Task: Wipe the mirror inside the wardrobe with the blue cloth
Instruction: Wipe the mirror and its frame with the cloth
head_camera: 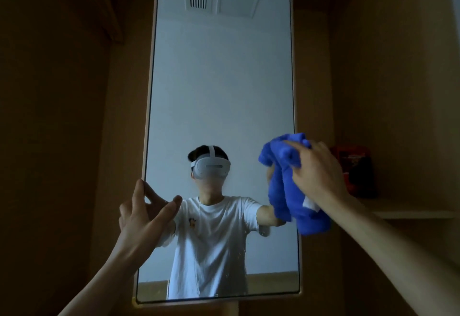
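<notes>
**Item: mirror wipe, stroke in hand**

- Mirror (219, 91): tall, narrow, pale-framed, standing inside the dim wardrobe. Faint streaks or droplets show on the lower glass; the upper glass looks clean, though the light is too poor to be sure.
- Cloth (286, 191): blue, bunched, white tag (310, 203) hanging out. It lies against the glass at the right edge, about mid-height.
- Right hand (318, 168): fingers curled into the cloth, gripping it as a wad.
- Left hand (139, 213): grips the left frame edge lower down, thumb on the glass.
- Shelf (410, 212): right of the mirror, carrying a red item (353, 166) well apart from the cloth.

**Handling notes (judgement)**

- Spread the cloth flatter under the palm; a wad cleans only a thin band.
- Tuck the tag away from the glass.
- Work in overlapping passes from edge to edge, moving down towards the streaks.
- Keep the left hand bracing the frame, then wipe where its thumb sat.
- Press evenly; the panel may swing.
</notes>
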Action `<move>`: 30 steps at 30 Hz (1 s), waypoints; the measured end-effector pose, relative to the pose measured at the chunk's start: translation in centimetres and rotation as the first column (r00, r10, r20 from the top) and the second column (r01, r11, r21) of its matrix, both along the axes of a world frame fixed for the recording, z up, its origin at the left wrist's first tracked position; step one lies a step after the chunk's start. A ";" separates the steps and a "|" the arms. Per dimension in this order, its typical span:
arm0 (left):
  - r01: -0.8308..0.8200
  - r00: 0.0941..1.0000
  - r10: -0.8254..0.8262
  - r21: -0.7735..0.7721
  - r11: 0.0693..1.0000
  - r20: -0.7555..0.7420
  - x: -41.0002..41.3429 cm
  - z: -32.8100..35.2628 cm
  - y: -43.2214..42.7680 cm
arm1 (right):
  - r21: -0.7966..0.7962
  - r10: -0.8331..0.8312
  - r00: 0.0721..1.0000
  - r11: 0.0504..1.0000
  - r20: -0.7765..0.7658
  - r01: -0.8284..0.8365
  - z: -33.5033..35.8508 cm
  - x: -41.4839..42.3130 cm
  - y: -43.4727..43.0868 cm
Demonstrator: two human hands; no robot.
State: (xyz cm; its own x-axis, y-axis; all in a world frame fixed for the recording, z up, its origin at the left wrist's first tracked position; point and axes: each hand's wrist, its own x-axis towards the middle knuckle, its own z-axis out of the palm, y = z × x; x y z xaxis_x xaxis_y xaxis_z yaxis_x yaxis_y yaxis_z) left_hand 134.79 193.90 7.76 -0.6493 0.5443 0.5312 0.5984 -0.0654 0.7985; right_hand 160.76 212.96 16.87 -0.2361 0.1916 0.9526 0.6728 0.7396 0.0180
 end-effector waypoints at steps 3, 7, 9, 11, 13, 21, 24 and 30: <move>0.018 0.999 -0.020 0.067 0.998 0.032 0.1 0.0 -1.3 | -0.027 0.011 0.985 0.999 -0.171 -0.016 1.7 -0.5 -0.3; 0.059 0.998 -0.059 0.059 0.997 0.011 -0.7 0.9 -1.2 | -0.022 -0.036 0.967 0.999 -0.251 0.032 1.5 -1.8 -0.3; 0.072 0.997 -0.074 0.068 0.995 0.016 -1.1 1.1 -1.2 | -0.008 -0.088 0.961 0.996 -0.262 0.089 1.1 -2.7 -0.4; 0.061 0.998 -0.062 0.088 0.994 0.011 -1.8 1.1 -1.1 | 0.004 -0.102 0.950 0.994 -0.296 0.108 0.9 -3.6 -0.5; 0.058 0.998 -0.059 0.115 0.992 0.002 -2.6 0.7 -0.7 | 0.002 -0.094 0.936 0.995 -0.340 0.101 0.9 -4.2 -0.6; 0.171 0.985 -0.172 0.177 0.969 -0.012 -3.4 0.5 -1.5 | -0.003 0.048 0.935 0.999 -0.350 -0.053 0.6 -8.2 -3.7; 0.154 0.984 -0.171 0.240 0.959 0.052 -3.4 1.8 -0.2 | -0.037 0.141 0.941 0.986 -0.307 -0.160 0.3 -11.8 -6.5; 0.239 0.954 -0.283 0.320 0.917 0.098 -3.4 1.5 -0.8 | -0.006 0.274 0.956 0.961 -0.107 -0.277 -0.9 -19.2 -12.3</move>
